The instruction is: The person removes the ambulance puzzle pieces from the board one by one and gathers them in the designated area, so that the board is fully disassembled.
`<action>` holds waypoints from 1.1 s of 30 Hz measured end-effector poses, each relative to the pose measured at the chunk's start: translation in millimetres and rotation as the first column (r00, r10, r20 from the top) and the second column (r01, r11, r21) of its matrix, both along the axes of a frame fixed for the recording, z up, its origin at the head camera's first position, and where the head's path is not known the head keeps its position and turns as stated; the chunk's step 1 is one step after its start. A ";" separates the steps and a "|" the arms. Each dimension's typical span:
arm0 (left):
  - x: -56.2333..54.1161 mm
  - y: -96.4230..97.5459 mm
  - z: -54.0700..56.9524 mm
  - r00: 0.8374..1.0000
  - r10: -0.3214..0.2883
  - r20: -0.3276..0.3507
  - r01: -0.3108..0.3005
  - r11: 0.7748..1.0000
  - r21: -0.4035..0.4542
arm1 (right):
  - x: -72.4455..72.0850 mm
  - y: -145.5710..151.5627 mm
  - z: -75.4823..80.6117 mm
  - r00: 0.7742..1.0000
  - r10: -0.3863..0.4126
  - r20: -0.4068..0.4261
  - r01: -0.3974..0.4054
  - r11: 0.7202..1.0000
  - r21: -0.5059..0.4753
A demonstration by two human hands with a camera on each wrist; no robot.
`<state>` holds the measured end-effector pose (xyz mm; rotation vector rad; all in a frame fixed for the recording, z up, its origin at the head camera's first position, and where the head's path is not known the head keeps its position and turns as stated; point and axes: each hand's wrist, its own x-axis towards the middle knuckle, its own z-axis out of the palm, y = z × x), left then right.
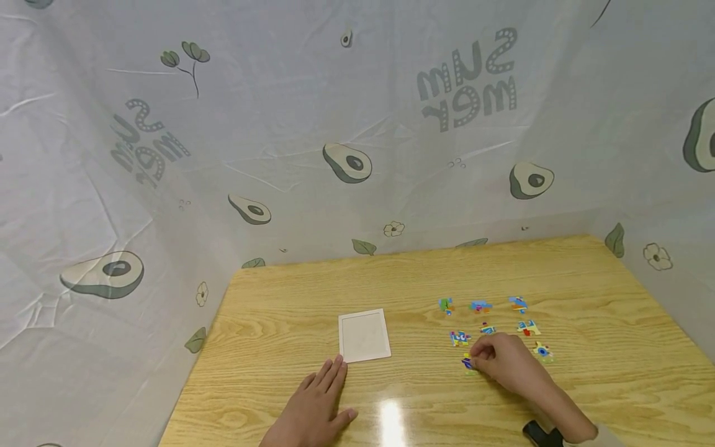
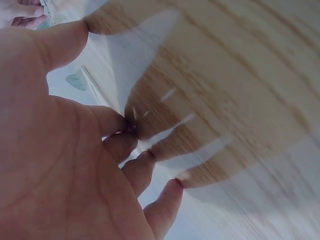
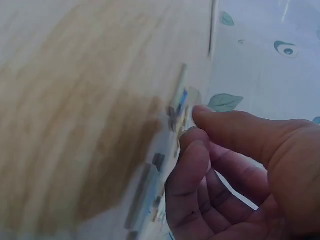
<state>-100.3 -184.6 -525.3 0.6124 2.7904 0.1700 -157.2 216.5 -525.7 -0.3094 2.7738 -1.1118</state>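
Observation:
In the head view my left hand [image 1: 313, 406] lies flat on the wooden table, fingers straight, fingertips right at the near-left corner of a white square puzzle tray [image 1: 364, 336]. The left wrist view has its palm [image 2: 75, 160] with the fingertips on the tabletop. My right hand [image 1: 505, 363] is over the table to the right, thumb and index finger pinching the edge of a purple, yellow and green puzzle piece [image 1: 467, 362]. The right wrist view has the thumb [image 3: 235, 130] near the curled index finger, above pieces seen edge-on. A blue-eyed puzzle piece [image 1: 459, 338] lies just beyond.
Several colourful puzzle pieces lie spread in loose rows, among them a green one [image 1: 445, 305], a blue one [image 1: 518, 303] and a yellow one [image 1: 542, 351]. A black wrist strap [image 1: 540, 433] is on the right arm. A white printed curtain [image 1: 290, 186] surrounds the table.

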 end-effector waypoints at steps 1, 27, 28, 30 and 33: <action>0.0 -0.3 -0.3 1.000 -0.003 -0.004 0.003 1.000 -0.003 | 0.3 0.8 0.6 1.000 -0.003 -0.006 0.003 1.000 -0.005; -37.9 -39.2 38.8 0.959 0.134 -0.249 -0.130 0.991 0.032 | -36.0 78.2 62.3 0.938 -0.181 -0.295 0.163 0.983 -0.086; -42.7 -44.1 42.4 0.952 0.149 -0.269 -0.144 0.989 0.039 | -38.9 81.3 65.5 0.938 -0.181 -0.294 0.163 0.983 -0.084; -51.4 -53.1 51.4 0.935 0.162 -0.316 -0.157 0.987 0.042 | -45.4 87.2 72.1 0.939 -0.181 -0.294 0.162 0.983 -0.087; -63.3 -65.3 62.7 0.909 0.166 -0.382 -0.166 0.986 0.034 | -54.4 96.3 83.1 0.936 -0.187 -0.299 0.166 0.982 -0.095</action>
